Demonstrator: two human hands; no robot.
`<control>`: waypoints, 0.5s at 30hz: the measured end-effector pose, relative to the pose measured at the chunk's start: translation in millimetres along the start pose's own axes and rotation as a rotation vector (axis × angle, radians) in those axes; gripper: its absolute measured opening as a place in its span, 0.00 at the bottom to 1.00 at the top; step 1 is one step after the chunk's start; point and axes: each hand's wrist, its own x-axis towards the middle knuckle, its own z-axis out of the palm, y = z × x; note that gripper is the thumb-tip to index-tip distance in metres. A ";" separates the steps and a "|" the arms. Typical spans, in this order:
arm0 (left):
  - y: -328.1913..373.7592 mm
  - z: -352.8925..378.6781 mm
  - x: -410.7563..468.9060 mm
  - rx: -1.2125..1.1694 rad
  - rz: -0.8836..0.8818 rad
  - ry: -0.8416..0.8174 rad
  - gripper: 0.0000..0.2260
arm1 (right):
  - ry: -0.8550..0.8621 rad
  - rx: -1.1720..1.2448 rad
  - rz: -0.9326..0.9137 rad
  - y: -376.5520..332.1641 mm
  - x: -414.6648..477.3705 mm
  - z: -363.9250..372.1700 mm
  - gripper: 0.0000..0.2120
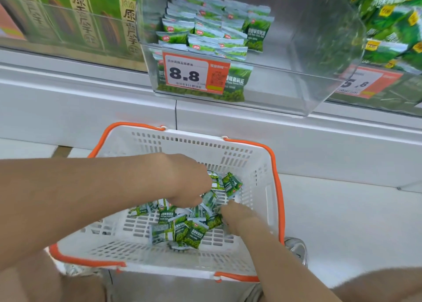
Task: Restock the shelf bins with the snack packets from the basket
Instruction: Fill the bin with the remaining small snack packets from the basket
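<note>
**Reaching into the basket below the shelf bins**

I see both arms lowered into a white basket [239,155] with orange handles. Green snack packets [182,231] lie loose on its slotted floor. The left grip [189,180] curls its fingers round a few packets near the far wall. The right grip [237,215] has its fingertips among the pile, and I cannot tell whether it grasps anything. A white shelf ledge [342,210] runs behind and beside the basket. Above it a clear shelf bin [296,73], partly stacked with matching packets, carries an orange price label [187,73] reading 8.8. Green boxes [80,16] stand to its left, and a neighbouring bin [388,27] of green bags stands to its right.
</note>
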 end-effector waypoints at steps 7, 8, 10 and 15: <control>-6.3 -4.3 -2.6 -0.040 -0.020 -0.010 0.16 | 0.094 0.286 -0.045 1.2 -7.4 -30.9 0.18; -8.0 -6.3 -3.7 -0.059 -0.036 -0.002 0.15 | 0.111 0.337 -0.065 1.3 -8.9 -43.0 0.15; -11.0 -12.4 -6.2 -0.083 -0.062 0.039 0.14 | 0.163 0.404 -0.130 -3.3 -19.5 -72.7 0.12; -20.3 -32.6 -24.3 -0.095 -0.173 0.148 0.05 | 0.340 0.439 -0.284 -21.2 -63.4 -152.3 0.06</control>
